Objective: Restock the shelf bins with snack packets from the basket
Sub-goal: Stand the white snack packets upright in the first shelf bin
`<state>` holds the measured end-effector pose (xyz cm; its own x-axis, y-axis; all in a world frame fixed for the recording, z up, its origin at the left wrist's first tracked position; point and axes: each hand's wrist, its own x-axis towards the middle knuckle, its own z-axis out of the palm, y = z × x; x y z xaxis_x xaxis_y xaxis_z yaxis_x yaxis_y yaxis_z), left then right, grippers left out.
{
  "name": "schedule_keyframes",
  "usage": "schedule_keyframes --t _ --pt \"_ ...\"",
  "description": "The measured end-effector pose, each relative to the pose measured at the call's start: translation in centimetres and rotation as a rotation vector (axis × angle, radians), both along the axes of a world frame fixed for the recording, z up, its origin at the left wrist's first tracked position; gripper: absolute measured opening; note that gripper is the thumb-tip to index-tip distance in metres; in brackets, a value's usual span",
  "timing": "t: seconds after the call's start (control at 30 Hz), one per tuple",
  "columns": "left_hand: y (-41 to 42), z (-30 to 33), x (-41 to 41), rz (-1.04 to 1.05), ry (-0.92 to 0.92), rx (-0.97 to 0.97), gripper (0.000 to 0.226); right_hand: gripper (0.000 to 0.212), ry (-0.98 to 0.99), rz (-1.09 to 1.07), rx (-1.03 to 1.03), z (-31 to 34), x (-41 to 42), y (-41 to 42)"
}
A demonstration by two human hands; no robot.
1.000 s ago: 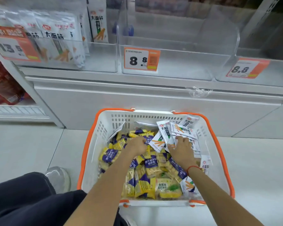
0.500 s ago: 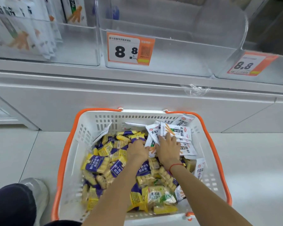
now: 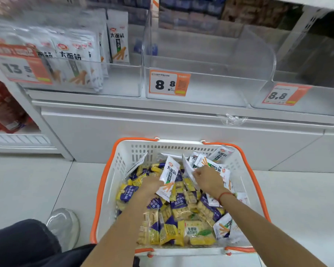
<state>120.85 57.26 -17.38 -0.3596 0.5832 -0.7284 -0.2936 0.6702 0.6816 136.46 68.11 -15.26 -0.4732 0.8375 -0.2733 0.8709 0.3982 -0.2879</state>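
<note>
Left hand [image 3: 151, 186] grips white packet [image 3: 168, 177] over basket [image 3: 181, 149] centre; right hand [image 3: 207, 179] clamps white packets [image 3: 206, 160] near far-right corner.

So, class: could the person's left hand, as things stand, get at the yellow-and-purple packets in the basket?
Probably yes. The left hand is already inside the basket, right above the yellow-and-purple packets, and nothing covers them. But it already holds a white packet, so its grip is taken.
</note>
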Motion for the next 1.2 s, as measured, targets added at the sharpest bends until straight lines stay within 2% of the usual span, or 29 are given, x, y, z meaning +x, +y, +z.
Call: schedule_keyframes --t 0.07,0.17,0.2,0.23,0.3,0.37,0.43,0.5,0.63,0.7,0.73,0.87,0.9,1.0,1.07,1.2 --pt "-1.0 1.7 -0.2 0.027 -0.212 0.078 0.017 0.053 0.176 -0.083 -0.085 1.3 -0.8 0.0" --pt "-1.4 3.0 -0.7 -0.037 -0.339 0.185 0.037 0.052 0.415 -0.149 -0.136 2.7 -2.1 -1.5" --pt "-1.2 3.2 -0.8 -0.044 -0.357 0.208 0.041 0.050 0.460 -0.144 -0.118 3.0 -2.5 -2.3" --pt "-1.1 3.7 -0.7 -0.044 -0.350 0.231 0.035 0.046 0.480 -0.133 -0.093 3.1 -2.9 -3.2" --pt "-0.9 4.3 -0.2 0.000 -0.330 0.257 0.020 0.027 0.508 -0.113 -0.056 2.7 -3.5 -4.9" --pt "-0.7 4.4 0.2 0.080 -0.328 0.268 0.018 0.012 0.570 -0.106 -0.066 1.9 -3.7 -6.2" --pt "-0.6 4.5 0.2 0.129 -0.345 0.262 0.031 0.013 0.624 -0.116 -0.116 1.1 -3.5 -6.9" --pt "-0.5 3.9 0.1 0.127 -0.349 0.243 0.041 0.024 0.638 -0.084 -0.168 0.1 -2.9 -7.2" --pt "-0.4 2.7 0.9 0.063 -0.240 0.203 0.035 0.039 0.588 0.067 -0.368 -0.4 -1.6 -7.3" --pt "-0.5 1.7 1.4 0.086 -0.221 0.193 0.027 0.038 0.539 0.094 -0.490 0.0 -0.9 -5.9" --pt "-0.8 1.6 1.7 0.112 -0.258 0.190 0.021 0.036 0.504 0.087 -0.476 0.0 -0.5 -4.8" --pt "-1.1 0.9 2.4 0.215 -0.454 0.169 0.017 0.041 0.216 -0.114 -0.047 -0.5 1.8 1.4" --pt "-0.9 0.9 2.5 0.222 -0.467 0.164 0.017 0.045 0.124 -0.158 -0.002 -1.0 2.5 2.8" --pt "0.3 0.7 2.6 0.250 -0.480 0.151 0.019 0.065 -0.153 -0.137 -0.085 -2.8 3.7 5.1" --pt "1.1 1.0 2.6 0.255 -0.536 0.158 0.021 0.073 -0.208 -0.079 -0.129 -4.2 3.8 4.8" --pt "2.2 0.9 2.6 0.225 -0.510 0.172 0.020 0.045 -0.171 -0.011 0.186 -5.4 3.8 3.3"
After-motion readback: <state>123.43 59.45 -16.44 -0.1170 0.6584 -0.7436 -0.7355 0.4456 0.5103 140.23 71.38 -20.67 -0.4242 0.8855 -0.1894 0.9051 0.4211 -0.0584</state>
